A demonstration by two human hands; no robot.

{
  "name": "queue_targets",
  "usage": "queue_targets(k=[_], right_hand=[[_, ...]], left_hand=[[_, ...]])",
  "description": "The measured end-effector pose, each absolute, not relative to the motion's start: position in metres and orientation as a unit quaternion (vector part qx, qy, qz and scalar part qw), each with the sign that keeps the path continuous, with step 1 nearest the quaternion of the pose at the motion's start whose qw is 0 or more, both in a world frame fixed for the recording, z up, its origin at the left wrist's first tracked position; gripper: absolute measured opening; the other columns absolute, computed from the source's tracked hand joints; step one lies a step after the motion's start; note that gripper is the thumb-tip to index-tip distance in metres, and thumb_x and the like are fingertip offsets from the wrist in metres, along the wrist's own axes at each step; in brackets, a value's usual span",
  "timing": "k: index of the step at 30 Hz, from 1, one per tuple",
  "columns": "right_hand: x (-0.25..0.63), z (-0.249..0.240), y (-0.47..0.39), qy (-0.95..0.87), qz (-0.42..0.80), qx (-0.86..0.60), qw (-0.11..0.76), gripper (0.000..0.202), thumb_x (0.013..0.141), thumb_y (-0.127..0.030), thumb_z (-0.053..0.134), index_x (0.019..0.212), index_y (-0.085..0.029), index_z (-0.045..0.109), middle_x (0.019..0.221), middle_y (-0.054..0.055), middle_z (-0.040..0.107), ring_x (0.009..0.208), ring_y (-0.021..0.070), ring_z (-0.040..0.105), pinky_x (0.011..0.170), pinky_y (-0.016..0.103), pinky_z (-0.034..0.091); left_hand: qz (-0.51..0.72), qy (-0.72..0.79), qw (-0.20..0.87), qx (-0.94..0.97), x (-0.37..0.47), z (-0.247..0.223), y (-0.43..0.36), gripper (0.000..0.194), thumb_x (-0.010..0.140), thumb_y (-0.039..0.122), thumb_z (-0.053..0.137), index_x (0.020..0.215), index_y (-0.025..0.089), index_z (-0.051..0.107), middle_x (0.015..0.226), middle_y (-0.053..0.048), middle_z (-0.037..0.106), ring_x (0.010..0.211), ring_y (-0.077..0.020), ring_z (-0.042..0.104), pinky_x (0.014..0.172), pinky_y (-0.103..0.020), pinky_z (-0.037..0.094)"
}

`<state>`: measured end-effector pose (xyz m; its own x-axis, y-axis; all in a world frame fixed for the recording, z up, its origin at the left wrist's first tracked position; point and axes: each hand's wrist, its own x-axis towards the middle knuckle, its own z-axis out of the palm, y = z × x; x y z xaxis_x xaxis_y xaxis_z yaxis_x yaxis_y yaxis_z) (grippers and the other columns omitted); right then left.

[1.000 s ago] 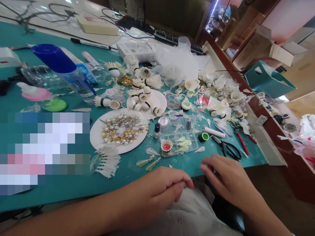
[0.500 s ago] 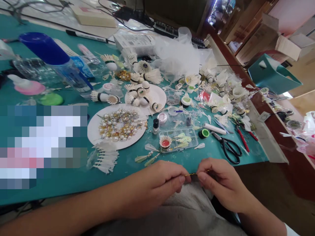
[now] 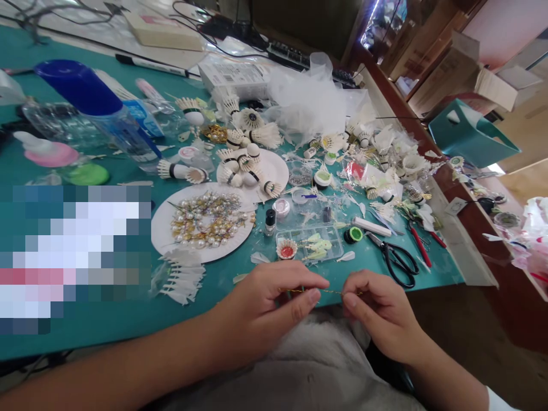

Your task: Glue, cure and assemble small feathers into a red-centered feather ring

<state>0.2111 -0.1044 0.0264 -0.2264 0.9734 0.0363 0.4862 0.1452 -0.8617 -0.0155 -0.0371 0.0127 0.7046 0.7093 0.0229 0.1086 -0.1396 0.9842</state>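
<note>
A thin twisted gold wire (image 3: 331, 291) runs between my two hands above my lap, at the table's front edge. My right hand (image 3: 381, 317) pinches its right part between thumb and fingertips, and a short end shows past them. My left hand (image 3: 272, 311) has the other end between thumb and fingers, with the index finger lifted a little off the thumb. Just beyond the hands lies a clear compartment box (image 3: 338, 251) with pale yellow-green pieces. A small feathered cup with a red centre (image 3: 286, 250) stands at its left corner.
A white plate (image 3: 160, 231) bears pearl and gold sprays. Behind it, shuttlecocks lie on a second plate (image 3: 280, 168). Black-handled scissors (image 3: 398, 262) and red-handled pliers (image 3: 420, 242) lie to the right. A blue-capped bottle (image 3: 81, 88) stands at left; white netting (image 3: 306, 97) is heaped behind.
My left hand has risen slightly and its index finger has lifted from the thumb, showing more of the gold wire. My right hand keeps its pinch, almost in place.
</note>
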Motion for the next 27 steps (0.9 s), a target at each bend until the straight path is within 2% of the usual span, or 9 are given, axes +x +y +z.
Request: queue_targets(k=[3, 5, 7, 9, 11, 13, 17, 21, 27], right_hand=[[0.230, 0.029, -0.096, -0.720, 0.301, -0.552, 0.294, 0.025, 0.103, -0.039, 0.050, 0.097, -0.021, 0.067, 0.074, 0.002, 0.068, 0.066, 0.0154, 0.065, 0.062, 0.026, 0.051], [0.258, 0.029, -0.086, -0.719, 0.176, -0.618, 0.263, 0.029, 0.104, -0.041, 0.045, 0.107, -0.022, 0.067, 0.088, 0.006, 0.073, 0.080, 0.0199, 0.069, 0.071, 0.031, 0.054], [0.294, 0.025, -0.076, -0.708, 0.031, -0.691, 0.143, 0.033, 0.101, -0.043, 0.047, 0.115, -0.020, 0.066, 0.108, 0.013, 0.072, 0.099, 0.0280, 0.070, 0.087, 0.040, 0.055], [0.329, 0.016, -0.070, -0.677, -0.055, -0.734, -0.001, 0.040, 0.099, -0.040, 0.041, 0.121, -0.015, 0.065, 0.116, 0.019, 0.069, 0.112, 0.0356, 0.066, 0.098, 0.050, 0.051], [0.356, 0.007, -0.070, -0.666, -0.046, -0.743, -0.036, 0.041, 0.095, -0.034, 0.042, 0.119, -0.011, 0.066, 0.114, 0.023, 0.069, 0.112, 0.0375, 0.067, 0.099, 0.052, 0.051], [0.370, 0.001, -0.073, -0.668, -0.034, -0.742, -0.049, 0.043, 0.093, -0.035, 0.041, 0.122, -0.012, 0.065, 0.121, 0.022, 0.068, 0.118, 0.0356, 0.066, 0.102, 0.049, 0.051], [0.369, 0.002, -0.083, -0.673, -0.010, -0.738, -0.056, 0.050, 0.096, -0.044, 0.037, 0.126, -0.015, 0.063, 0.130, 0.019, 0.065, 0.125, 0.0337, 0.062, 0.106, 0.048, 0.049], [0.357, 0.012, -0.087, -0.663, 0.079, -0.739, -0.090, 0.058, 0.095, -0.054, 0.037, 0.135, -0.017, 0.056, 0.115, 0.016, 0.071, 0.107, 0.0324, 0.069, 0.095, 0.047, 0.053], [0.352, 0.023, -0.083, -0.658, 0.115, -0.737, -0.101, 0.051, 0.084, -0.043, 0.051, 0.130, -0.022, 0.061, 0.091, 0.007, 0.073, 0.083, 0.0279, 0.069, 0.075, 0.038, 0.052]], left_hand=[[0.265, 0.286, 0.571, 0.722, -0.016, 0.014, -0.037, 0.026, 0.100, 0.032, 0.054, 0.103, 0.019, 0.076, 0.090, -0.004, 0.075, 0.073, -0.0147, 0.065, 0.070, -0.025, 0.049], [0.269, 0.294, 0.553, 0.732, -0.018, 0.015, -0.038, 0.028, 0.101, 0.033, 0.053, 0.107, 0.018, 0.076, 0.088, -0.004, 0.076, 0.074, -0.0151, 0.065, 0.072, -0.026, 0.050], [0.277, 0.294, 0.538, 0.740, -0.020, 0.016, -0.038, 0.029, 0.103, 0.033, 0.052, 0.112, 0.018, 0.075, 0.089, -0.004, 0.077, 0.077, -0.0161, 0.067, 0.077, -0.028, 0.052], [0.294, 0.283, 0.521, 0.749, -0.022, 0.015, -0.038, 0.029, 0.103, 0.033, 0.052, 0.115, 0.019, 0.075, 0.093, -0.005, 0.077, 0.084, -0.0176, 0.070, 0.089, -0.030, 0.053], [0.325, 0.267, 0.497, 0.759, -0.024, 0.013, -0.037, 0.025, 0.103, 0.030, 0.054, 0.114, 0.020, 0.075, 0.095, -0.004, 0.077, 0.090, -0.0177, 0.071, 0.103, -0.034, 0.051], [0.373, 0.240, 0.459, 0.770, -0.025, 0.011, -0.036, 0.022, 0.102, 0.024, 0.056, 0.114, 0.021, 0.074, 0.097, -0.004, 0.075, 0.091, -0.0163, 0.070, 0.107, -0.034, 0.050], [0.429, 0.200, 0.400, 0.785, -0.028, 0.009, -0.033, 0.022, 0.100, 0.012, 0.056, 0.114, 0.020, 0.071, 0.099, -0.004, 0.071, 0.088, -0.0137, 0.068, 0.090, -0.026, 0.057], [0.438, 0.197, 0.387, 0.787, -0.030, 0.011, -0.030, 0.019, 0.099, 0.009, 0.056, 0.109, 0.019, 0.069, 0.094, -0.002, 0.070, 0.086, -0.0127, 0.067, 0.089, -0.024, 0.057], [0.444, 0.239, 0.387, 0.772, -0.033, 0.013, -0.026, 0.016, 0.097, 0.013, 0.061, 0.103, 0.022, 0.072, 0.094, 0.000, 0.077, 0.090, -0.0143, 0.074, 0.086, -0.022, 0.057]])
